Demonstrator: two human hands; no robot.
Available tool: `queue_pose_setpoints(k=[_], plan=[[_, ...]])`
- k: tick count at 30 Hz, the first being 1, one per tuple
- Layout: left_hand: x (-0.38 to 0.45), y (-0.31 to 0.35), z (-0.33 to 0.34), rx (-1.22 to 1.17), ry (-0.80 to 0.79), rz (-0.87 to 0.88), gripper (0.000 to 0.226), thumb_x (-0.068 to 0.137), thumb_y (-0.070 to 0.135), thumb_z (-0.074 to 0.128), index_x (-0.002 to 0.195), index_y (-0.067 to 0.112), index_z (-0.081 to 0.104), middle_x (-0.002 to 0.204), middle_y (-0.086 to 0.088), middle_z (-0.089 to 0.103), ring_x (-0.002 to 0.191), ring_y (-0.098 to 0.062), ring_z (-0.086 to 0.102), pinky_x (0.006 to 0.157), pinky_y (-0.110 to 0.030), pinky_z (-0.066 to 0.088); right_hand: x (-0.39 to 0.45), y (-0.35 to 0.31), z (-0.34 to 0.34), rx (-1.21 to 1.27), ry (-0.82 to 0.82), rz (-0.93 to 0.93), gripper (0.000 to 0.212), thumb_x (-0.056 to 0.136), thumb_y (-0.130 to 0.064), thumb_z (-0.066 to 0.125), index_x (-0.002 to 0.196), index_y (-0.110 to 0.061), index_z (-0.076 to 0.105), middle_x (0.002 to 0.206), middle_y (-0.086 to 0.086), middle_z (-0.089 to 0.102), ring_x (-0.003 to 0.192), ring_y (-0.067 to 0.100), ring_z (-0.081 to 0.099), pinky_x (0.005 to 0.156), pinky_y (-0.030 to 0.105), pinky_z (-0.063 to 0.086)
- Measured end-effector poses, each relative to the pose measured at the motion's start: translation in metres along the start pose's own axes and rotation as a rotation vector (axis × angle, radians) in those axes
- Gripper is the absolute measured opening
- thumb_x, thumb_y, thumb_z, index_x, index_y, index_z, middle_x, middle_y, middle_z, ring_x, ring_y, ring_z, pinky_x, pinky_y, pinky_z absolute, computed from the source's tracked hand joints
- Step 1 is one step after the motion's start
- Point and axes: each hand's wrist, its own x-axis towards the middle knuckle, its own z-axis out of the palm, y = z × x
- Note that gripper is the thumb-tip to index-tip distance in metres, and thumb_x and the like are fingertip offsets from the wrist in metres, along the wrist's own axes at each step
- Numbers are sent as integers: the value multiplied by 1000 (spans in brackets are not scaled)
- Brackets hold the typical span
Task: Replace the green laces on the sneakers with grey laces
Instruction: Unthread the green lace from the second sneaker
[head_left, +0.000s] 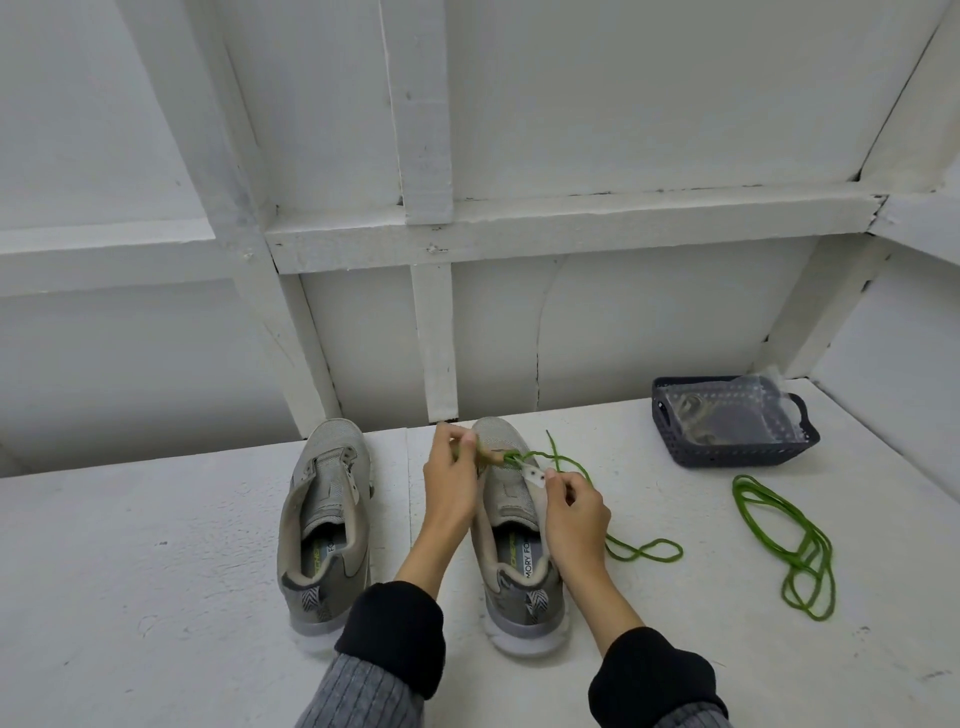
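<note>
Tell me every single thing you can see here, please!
Left sneaker: one, grey, no lace, on the white table.
Right sneaker: one, grey, beside the first, green lace partly in it.
Green lace in shoe: one, trailing to the right.
Loose green lace: one, in loops on the table, right.
Basket: one, dark blue, far right by the wall.
Clear bag: one, in the basket; contents unclear.
Table: one, white.
Left hand: pinching the lace.
Right hand: pinching the lace.

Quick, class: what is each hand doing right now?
Left hand: pinching the green lace at the right sneaker.
Right hand: pinching the same lace.
</note>
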Motion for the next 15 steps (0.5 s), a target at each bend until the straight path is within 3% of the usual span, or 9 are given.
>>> queue_pose_setpoints(k=[2,5,7,10,12,15], plan=[[1,5,-5,-70,8,-2,17,103,15,43,87,12,48,60,3,48,51,-7,50,72,-35,51,0,0,0,1,-6,-2,30,98,-20,52,75,-1,60,65,9,56,57,15,44,49,13,35],[7,13,-9,197,-26,91,16,100,22,48,89,13,55,61,4,45,50,-2,39,57,-19,38,0,0,0,-3,-8,-9,28,98,-20,52,76,-6,61,67,8,58,57,12,45,50,13,35],[11,15,-7,498,-102,159,16,97,30,51,89,20,60,64,7,56,58,-5,49,55,-22,38,-1,-1,0,-1,-7,-10,28,98,-20,52,75,-5,60,66,8,56,56,12,44,49,13,35],[12,14,-2,938,-177,165,17,89,42,56,94,32,69,86,8,68,84,-17,60,68,-27,41,-1,0,0,4,-14,-13,28,97,-20,53,75,-5,60,63,5,55,55,12,44,48,13,35],[11,8,1,1049,-197,154,18,88,41,60,98,31,72,94,6,69,92,-19,61,69,-26,40,0,-1,0,-1,-15,-12,26,97,-19,53,76,-6,61,64,2,56,56,10,46,49,11,36],[11,1,2,1016,-178,177,14,92,34,60,96,27,72,96,3,64,94,-19,57,68,-28,39,0,-1,-1,-2,-14,-19,24,97,-19,53,77,-9,61,65,0,57,57,8,47,49,9,36]])
